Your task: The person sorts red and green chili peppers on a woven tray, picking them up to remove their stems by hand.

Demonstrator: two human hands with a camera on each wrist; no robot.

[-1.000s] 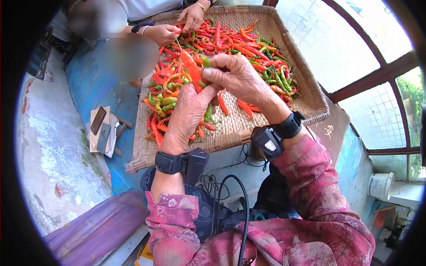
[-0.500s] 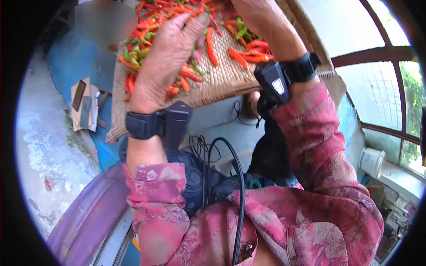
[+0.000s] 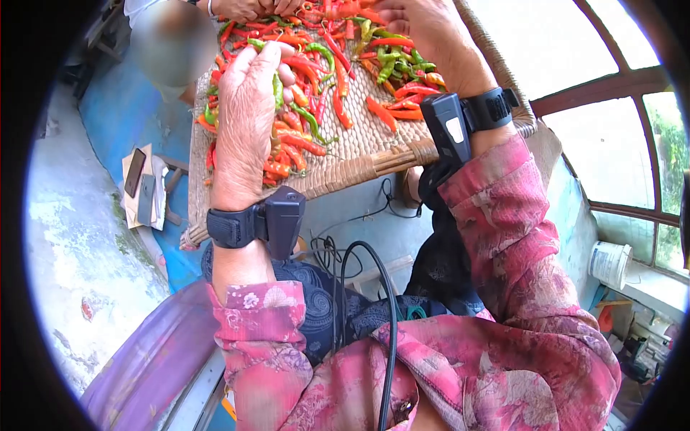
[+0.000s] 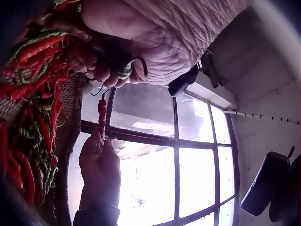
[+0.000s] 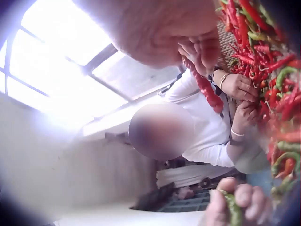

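Near edge: pink floral sleeves (image 3: 503, 237), with a black camera strapped on each wrist.

Left hand (image 3: 248, 122): over the near half of the woven tray (image 3: 374, 164), back of the hand up. Fingers are curled in narrow around a green chilli (image 5: 231, 211). The left wrist view shows a dark green curl tucked against the palm.

Right hand (image 3: 424, 32): further in, over the middle of the tray. The head view cuts off the fingertips. The right wrist view shows them pinching the top end of a red chilli (image 5: 205, 89), which hangs free below, clear of the pile.

Chilli heap (image 3: 323, 50): red, orange and green pods lie mixed together, thick toward the far side. Bare weave shows along the near rim.

Far edge: a second person's hands (image 5: 237, 84) are in the same heap. Behind them is a bright window (image 4: 188, 165).

Progress (judgement): early to middling. One pod is in each hand and the bulk is still unsorted on the tray. I cannot see a separate finished pile or container, so the amount done cannot be told.
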